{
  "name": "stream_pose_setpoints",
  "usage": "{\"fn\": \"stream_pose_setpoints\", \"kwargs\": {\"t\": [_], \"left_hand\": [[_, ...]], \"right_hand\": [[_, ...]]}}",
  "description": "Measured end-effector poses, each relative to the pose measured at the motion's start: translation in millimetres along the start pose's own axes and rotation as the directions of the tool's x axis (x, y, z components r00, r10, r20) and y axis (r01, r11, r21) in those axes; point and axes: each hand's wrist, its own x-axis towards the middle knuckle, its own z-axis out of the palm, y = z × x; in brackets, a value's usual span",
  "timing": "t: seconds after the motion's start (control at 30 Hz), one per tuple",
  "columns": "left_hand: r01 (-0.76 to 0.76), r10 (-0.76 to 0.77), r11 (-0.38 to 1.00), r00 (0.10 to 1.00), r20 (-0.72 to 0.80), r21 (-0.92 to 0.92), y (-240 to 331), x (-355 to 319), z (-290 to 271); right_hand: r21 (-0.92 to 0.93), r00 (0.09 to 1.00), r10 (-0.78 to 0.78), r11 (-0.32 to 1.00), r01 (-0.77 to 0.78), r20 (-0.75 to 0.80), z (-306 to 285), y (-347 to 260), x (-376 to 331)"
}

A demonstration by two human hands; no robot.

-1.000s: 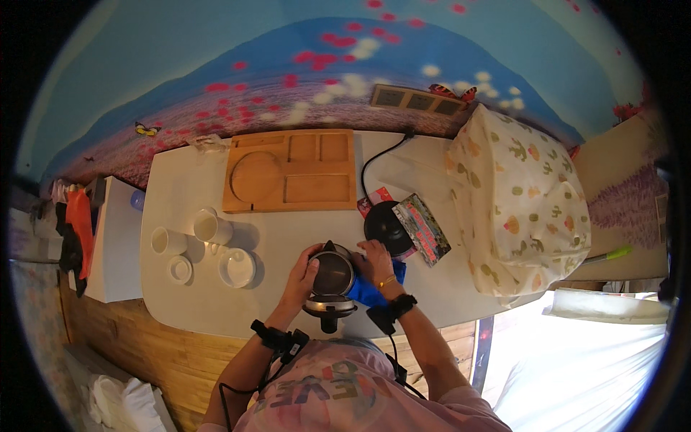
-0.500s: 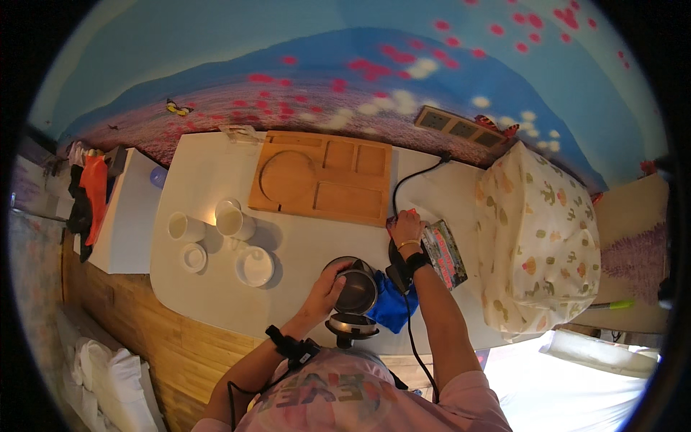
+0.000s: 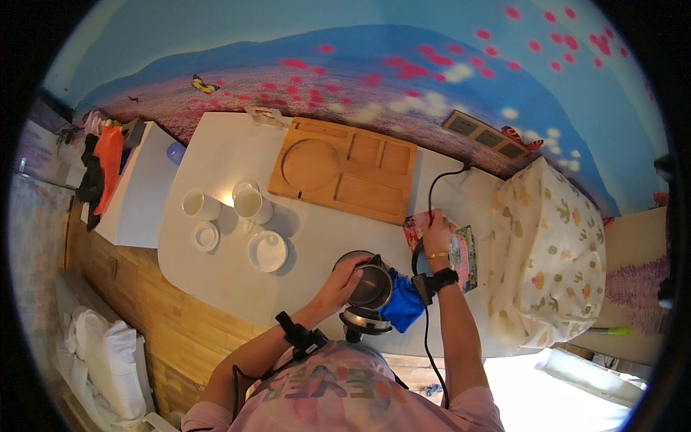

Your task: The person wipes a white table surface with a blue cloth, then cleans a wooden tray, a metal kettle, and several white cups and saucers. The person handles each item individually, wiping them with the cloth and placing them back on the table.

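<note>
Your left hand [image 3: 342, 284] holds the open kettle [image 3: 372, 288] by its side, near the tabletop [image 3: 299, 291] front edge; your right hand [image 3: 437, 236] is over printed cards [image 3: 413, 227], can't tell its grip; room leftward, toward white cups [image 3: 253, 207].

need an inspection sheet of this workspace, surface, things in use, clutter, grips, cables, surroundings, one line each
Surface: white table with rounded corners.
Things in use: open kettle, its lid tipped back toward the person; crumpled blue item beside it.
Clutter: white cups, round white pieces, recessed wooden board, printed sheets.
Grips: left grip against the kettle's side; right grip over the printed sheets, contents hidden.
Cables: black cord from the wall sockets to the right grip; thin cord hanging from the right wrist device.
Surroundings: painted wall, patterned cover at right, wooden floor.
</note>
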Motion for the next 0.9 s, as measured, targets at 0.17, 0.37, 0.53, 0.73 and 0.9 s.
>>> {"fn": "stream_pose_setpoints", "kwargs": {"t": [0.17, 0.37, 0.53, 0.73, 0.9], "left_hand": [[0.019, -0.019, 1.0, 1.0, -0.006, -0.018, -3, 0, 2], [0.072, -0.073, 0.994, 0.997, -0.008, -0.082, -9, 0, 5], [0.079, -0.081, 0.991, 0.997, -0.012, -0.106, -8, 0, 5], [0.064, -0.065, 0.994, 0.998, -0.013, -0.089, -7, 0, 4], [0.049, -0.05, 0.997, 0.999, -0.011, -0.06, -9, 2, 4]], "right_hand": [[0.18, 0.984, -0.045, 0.981, 0.077, -0.173, -43, -14, 2], [0.277, 0.959, -0.074, 0.949, 0.152, -0.273, -83, -42, 7], [0.22, 0.946, -0.129, 0.955, 0.2, -0.297, -91, -50, 8], [0.062, 0.956, -0.242, 0.965, 0.255, -0.168, -79, -48, -5], [0.016, 0.943, -0.314, 0.948, 0.317, -0.108, -76, -52, -14]]}}
